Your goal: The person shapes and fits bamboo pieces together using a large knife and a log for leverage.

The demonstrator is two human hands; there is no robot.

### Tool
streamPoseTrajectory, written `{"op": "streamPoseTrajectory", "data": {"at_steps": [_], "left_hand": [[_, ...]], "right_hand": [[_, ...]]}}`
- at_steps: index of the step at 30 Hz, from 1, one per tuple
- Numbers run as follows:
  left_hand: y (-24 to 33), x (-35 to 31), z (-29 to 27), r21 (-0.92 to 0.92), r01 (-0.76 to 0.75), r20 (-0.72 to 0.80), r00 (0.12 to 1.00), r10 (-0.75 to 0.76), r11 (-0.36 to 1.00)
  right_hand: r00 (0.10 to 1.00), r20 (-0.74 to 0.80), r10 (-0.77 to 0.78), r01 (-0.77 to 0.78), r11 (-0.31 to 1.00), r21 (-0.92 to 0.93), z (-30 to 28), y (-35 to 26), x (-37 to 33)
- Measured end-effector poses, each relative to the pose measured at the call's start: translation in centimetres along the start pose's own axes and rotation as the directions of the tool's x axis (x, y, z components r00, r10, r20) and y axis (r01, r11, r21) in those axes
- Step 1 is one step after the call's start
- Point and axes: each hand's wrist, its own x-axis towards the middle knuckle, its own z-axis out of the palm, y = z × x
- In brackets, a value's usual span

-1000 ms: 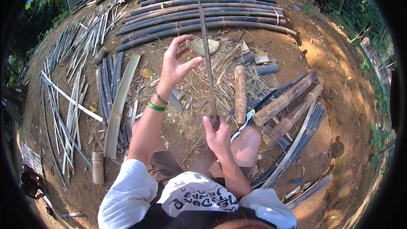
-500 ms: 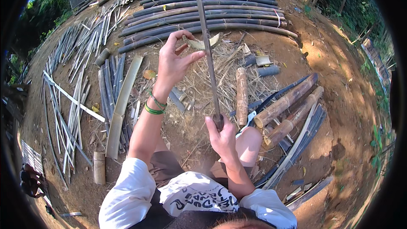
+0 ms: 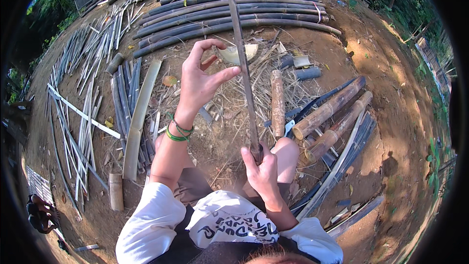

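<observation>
My right hand (image 3: 264, 171) is wrapped round the lower end of a long, narrow machete (image 3: 246, 76), whose dark blade points up and away from me. Beyond the blade is a short, curved piece of pale split bamboo (image 3: 251, 51). My left hand (image 3: 199, 80) pinches that piece by its left end, fingers curled above and thumb reaching to the blade. The blade crosses in front of the piece and hides its middle; whether the two touch, I cannot tell. A green band circles my left wrist.
Dark bamboo poles (image 3: 229, 12) lie in rows at the far side. Thin strips (image 3: 93, 63) and a split bamboo half (image 3: 138, 132) lie left. Thick bamboo lengths (image 3: 332, 107) rest right, beside shavings (image 3: 244, 88). Another person (image 3: 40, 213) is at the lower left edge.
The bamboo piece has turned and shows more of its pale face. Both my hands have shifted slightly, the right one a little lower and to the right.
</observation>
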Motion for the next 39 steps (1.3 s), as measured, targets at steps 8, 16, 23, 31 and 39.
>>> {"op": "streamPoseTrajectory", "data": {"at_steps": [8,16,23,31,39], "left_hand": [[0.2,0.6,1.3,0.027,-0.030,0.038,0.999,0.029,0.999],[0.6,1.0,2.2,0.049,-0.023,0.059,0.998,0.020,0.999],[1.0,1.1,2.5,0.094,-0.051,0.071,0.996,0.044,0.994],[0.6,1.2,1.8,0.116,-0.166,0.111,0.982,0.153,0.979],[7.7,7.5,0.2,0.267,-0.826,0.266,0.558,0.786,0.496]], "right_hand": [[0.993,-0.073,-0.093,0.083,0.989,-0.120,-0.9,0.1,0.2],[0.995,-0.089,-0.033,0.024,0.994,-0.107,-1.3,-0.9,0.5],[0.998,-0.061,0.012,-0.017,0.996,-0.090,-1.8,-1.1,0.5],[0.998,-0.057,0.023,-0.027,0.997,-0.069,-2.0,-1.0,0.3],[0.996,-0.085,-0.018,0.007,0.991,-0.131,-2.0,-0.6,0.4]]}}
